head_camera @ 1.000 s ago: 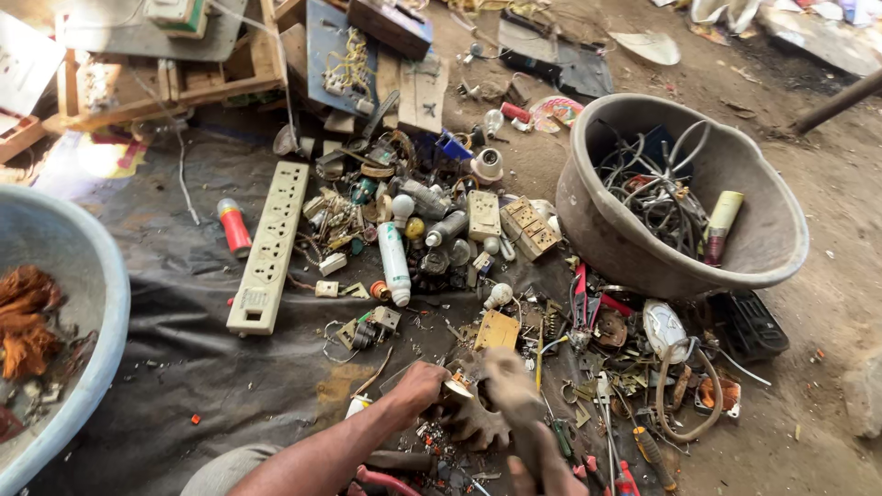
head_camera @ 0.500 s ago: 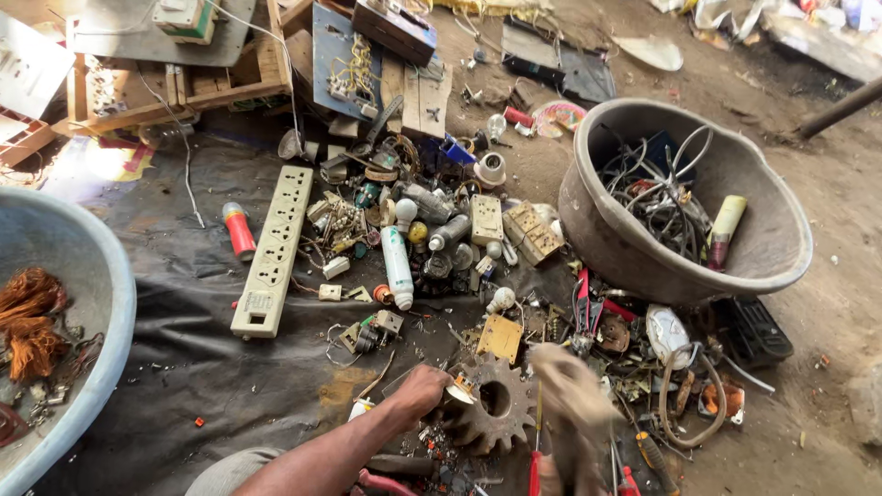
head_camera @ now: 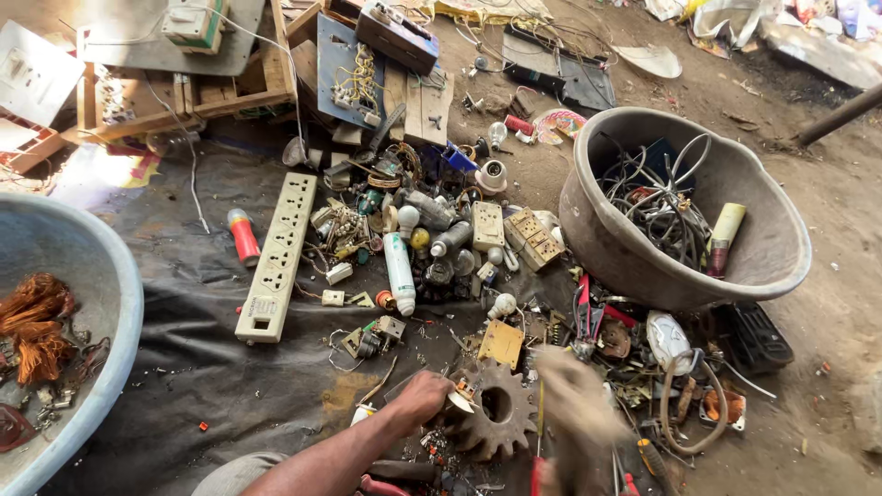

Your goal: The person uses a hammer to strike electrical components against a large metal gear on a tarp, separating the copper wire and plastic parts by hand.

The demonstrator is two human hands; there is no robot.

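Two hands work low in the view over a dark sheet [head_camera: 211,367] strewn with electrical scrap. The left hand [head_camera: 424,400] is closed on a small pale part [head_camera: 461,397] and presses it against the rim of a rusty gear [head_camera: 496,421], which lies flat on the sheet just right of the knuckles. The right hand [head_camera: 577,404] is a blur just right of the gear; it seems to be raised above the scrap, but I cannot tell whether it is clenched or slack, nor whether it holds anything.

Beyond the gear, a yellow square plate [head_camera: 501,343] lies near its upper edge. Further up, a white power strip [head_camera: 277,257] runs lengthwise on the sheet, with a red-and-white tube [head_camera: 243,235] just to its left. Right of the strip lies a white cylinder [head_camera: 400,273], then a heap of bulbs, sockets and switches [head_camera: 478,234].

At right stands a grey tub [head_camera: 781,248] holding tangled wires [head_camera: 657,207] and a pale yellow tube [head_camera: 724,237] leaning on its inner wall. At the left edge a blue basin [head_camera: 101,276] holds copper wire [head_camera: 37,326]. Red-handled pliers [head_camera: 582,308] lie between the tub and the right hand. Wooden boards and circuit panels [head_camera: 367,64] lie along the top, on bare earth.
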